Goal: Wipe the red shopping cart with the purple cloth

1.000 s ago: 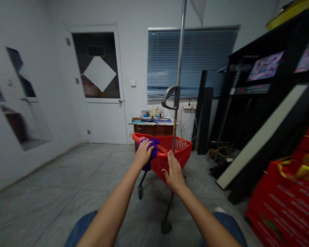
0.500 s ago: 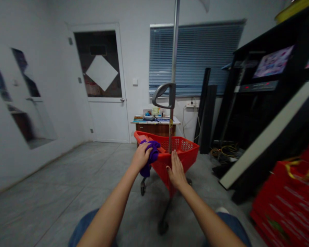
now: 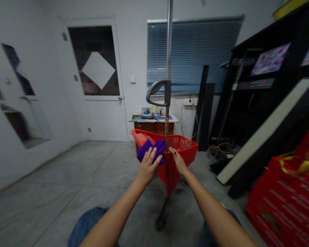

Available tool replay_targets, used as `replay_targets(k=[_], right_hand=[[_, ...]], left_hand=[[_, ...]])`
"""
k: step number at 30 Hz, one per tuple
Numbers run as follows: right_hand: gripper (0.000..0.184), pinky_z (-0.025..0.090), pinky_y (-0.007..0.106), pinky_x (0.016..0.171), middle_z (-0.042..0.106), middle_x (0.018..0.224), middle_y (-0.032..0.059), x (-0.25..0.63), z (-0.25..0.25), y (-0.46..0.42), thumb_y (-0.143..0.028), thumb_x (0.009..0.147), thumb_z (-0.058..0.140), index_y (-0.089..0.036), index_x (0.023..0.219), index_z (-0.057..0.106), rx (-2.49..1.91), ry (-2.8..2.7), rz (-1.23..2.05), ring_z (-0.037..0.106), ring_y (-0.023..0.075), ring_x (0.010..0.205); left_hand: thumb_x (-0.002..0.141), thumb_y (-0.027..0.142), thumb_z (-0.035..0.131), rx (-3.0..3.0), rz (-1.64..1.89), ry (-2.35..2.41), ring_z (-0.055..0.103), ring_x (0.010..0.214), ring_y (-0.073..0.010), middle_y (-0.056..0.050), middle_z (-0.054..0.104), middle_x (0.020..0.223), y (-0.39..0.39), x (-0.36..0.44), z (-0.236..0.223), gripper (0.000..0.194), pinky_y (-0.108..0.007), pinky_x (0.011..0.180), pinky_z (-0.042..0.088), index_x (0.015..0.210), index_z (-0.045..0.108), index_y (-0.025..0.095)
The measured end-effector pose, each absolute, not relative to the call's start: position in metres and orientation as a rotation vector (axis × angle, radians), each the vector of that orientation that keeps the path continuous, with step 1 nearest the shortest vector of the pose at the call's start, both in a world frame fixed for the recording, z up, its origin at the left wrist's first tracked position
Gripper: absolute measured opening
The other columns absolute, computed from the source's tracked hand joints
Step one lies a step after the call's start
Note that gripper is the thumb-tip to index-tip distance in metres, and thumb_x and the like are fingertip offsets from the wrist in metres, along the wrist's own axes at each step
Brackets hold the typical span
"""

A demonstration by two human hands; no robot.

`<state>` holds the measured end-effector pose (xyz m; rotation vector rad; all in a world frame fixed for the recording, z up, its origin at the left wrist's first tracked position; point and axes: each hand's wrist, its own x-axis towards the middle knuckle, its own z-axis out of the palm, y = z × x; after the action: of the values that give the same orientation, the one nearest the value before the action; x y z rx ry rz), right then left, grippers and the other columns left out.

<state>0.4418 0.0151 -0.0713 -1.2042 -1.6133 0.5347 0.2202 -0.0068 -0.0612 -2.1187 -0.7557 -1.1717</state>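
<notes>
In the middle of the head view stands a red plastic basket cart [image 3: 171,176] on casters, with a tall metal pole [image 3: 169,48] rising from it and a grey loop handle [image 3: 158,93] on the pole. My left hand [image 3: 148,168] presses a bunched purple cloth [image 3: 146,150] against the basket's near left side, just under the rim. Its fingers are bent over the cloth. My right hand [image 3: 179,162] rests on the near right wall by the pole, fingers stretched toward the rim, holding no cloth.
Behind the cart is a small wooden desk [image 3: 154,127] with assorted items on top. On the right are red shopping bags [image 3: 285,199], a leaning pale panel [image 3: 262,133] and a black rack with a lit screen [image 3: 270,60]. A white door [image 3: 105,118] is at the back left.
My left hand has moved right and nearer along the basket's side with the purple cloth, which is now spread wider. My right hand has shifted slightly up and right, fingers nearer the rim.
</notes>
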Motion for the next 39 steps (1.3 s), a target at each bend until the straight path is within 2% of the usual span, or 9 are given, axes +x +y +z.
replay_targets(k=[4, 7, 11, 14, 18, 23, 30, 36, 39], right_hand=[[0.098, 0.014, 0.049, 0.125, 0.036, 0.158, 0.0071, 0.434, -0.074, 0.015, -0.089, 0.083, 0.016, -0.023, 0.147, 0.048, -1.192, -1.514, 0.607, 0.021, 0.0248, 0.151], [0.1, 0.022, 0.049, 0.123, 0.037, 0.158, 0.0099, 0.437, -0.077, 0.013, -0.089, 0.083, 0.012, -0.02, 0.149, 0.045, -1.199, -1.507, 0.641, 0.03, 0.0263, 0.148], [0.093, 0.02, 0.048, 0.123, 0.046, 0.153, 0.0075, 0.454, -0.076, 0.011, -0.088, 0.085, 0.016, -0.025, 0.142, 0.054, -1.211, -1.624, 0.613, 0.033, 0.0248, 0.147], [0.097, 0.014, 0.05, 0.125, 0.044, 0.154, 0.0078, 0.466, -0.077, 0.011, -0.089, 0.083, 0.016, -0.023, 0.143, 0.053, -1.322, -1.753, 0.51, 0.029, 0.0254, 0.148], [0.097, 0.016, 0.049, 0.125, 0.039, 0.156, 0.009, 0.465, -0.084, 0.007, -0.089, 0.083, 0.02, -0.022, 0.146, 0.049, -1.349, -1.781, 0.5, 0.028, 0.025, 0.149], [0.082, 0.019, 0.046, 0.124, 0.03, 0.161, 0.0041, 0.452, -0.09, -0.003, -0.077, 0.093, 0.012, -0.026, 0.153, 0.036, -1.336, -1.908, 0.439, 0.023, 0.0204, 0.15], [0.07, 0.016, 0.045, 0.123, 0.02, 0.164, 0.0084, 0.449, -0.096, 0.005, -0.057, 0.102, 0.012, -0.015, 0.157, 0.025, -1.756, -1.94, 0.216, 0.014, 0.0229, 0.153], [0.06, 0.018, 0.044, 0.123, 0.026, 0.163, 0.0036, 0.434, -0.105, 0.002, -0.048, 0.102, 0.029, -0.022, 0.156, 0.029, -1.59, -2.06, 0.096, 0.018, 0.0217, 0.152], [0.058, 0.018, 0.048, 0.123, 0.029, 0.162, 0.0032, 0.412, -0.106, -0.001, -0.045, 0.102, 0.032, -0.023, 0.156, 0.03, -1.546, -2.075, 0.063, 0.02, 0.0229, 0.151]], left_hand=[[0.095, 0.014, 0.05, -2.139, -0.911, -0.653, 0.035, 0.147, -0.0268, -0.012, 0.046, 0.154, -0.01, 0.238, -0.071, 0.039, -0.043, 0.113, 0.042, 0.132, 0.058, 0.021], [0.095, 0.018, 0.051, -2.132, -0.841, -0.665, 0.043, 0.142, -0.026, -0.011, 0.051, 0.15, -0.018, 0.246, -0.071, 0.035, -0.04, 0.112, 0.044, 0.13, 0.06, 0.019], [0.095, 0.019, 0.052, -2.108, -0.878, -0.749, 0.04, 0.144, -0.0241, -0.008, 0.044, 0.155, -0.026, 0.232, -0.07, 0.04, -0.038, 0.114, 0.04, 0.134, 0.058, 0.026], [0.095, 0.019, 0.051, -2.099, -0.918, -0.779, 0.036, 0.146, -0.0233, -0.007, 0.04, 0.157, -0.028, 0.219, -0.074, 0.042, -0.038, 0.116, 0.038, 0.135, 0.057, 0.029], [0.094, 0.015, 0.048, -2.111, -0.895, -0.824, 0.036, 0.146, -0.0252, -0.011, 0.042, 0.156, -0.026, 0.23, -0.073, 0.047, -0.04, 0.115, 0.04, 0.139, 0.054, 0.026], [0.093, 0.012, 0.045, -2.173, -0.765, -1.024, 0.043, 0.141, -0.0278, -0.017, 0.048, 0.151, -0.011, 0.263, -0.057, 0.049, -0.042, 0.113, 0.042, 0.141, 0.052, 0.018], [0.095, 0.019, 0.046, -2.175, -0.677, -1.274, 0.043, 0.141, -0.0292, -0.017, 0.047, 0.152, 0.001, 0.237, -0.05, 0.048, -0.046, 0.118, 0.033, 0.143, 0.052, 0.019], [0.096, 0.044, 0.048, -2.078, -0.743, -1.342, 0.047, 0.137, -0.0326, -0.017, 0.06, 0.139, 0.018, 0.202, -0.036, 0.048, -0.053, 0.119, 0.028, 0.134, 0.06, 0.017], [0.097, 0.045, 0.046, -2.112, -0.746, -1.365, 0.052, 0.131, -0.0329, -0.017, 0.065, 0.129, 0.028, 0.21, -0.043, 0.047, -0.054, 0.118, 0.03, 0.129, 0.063, 0.016]])
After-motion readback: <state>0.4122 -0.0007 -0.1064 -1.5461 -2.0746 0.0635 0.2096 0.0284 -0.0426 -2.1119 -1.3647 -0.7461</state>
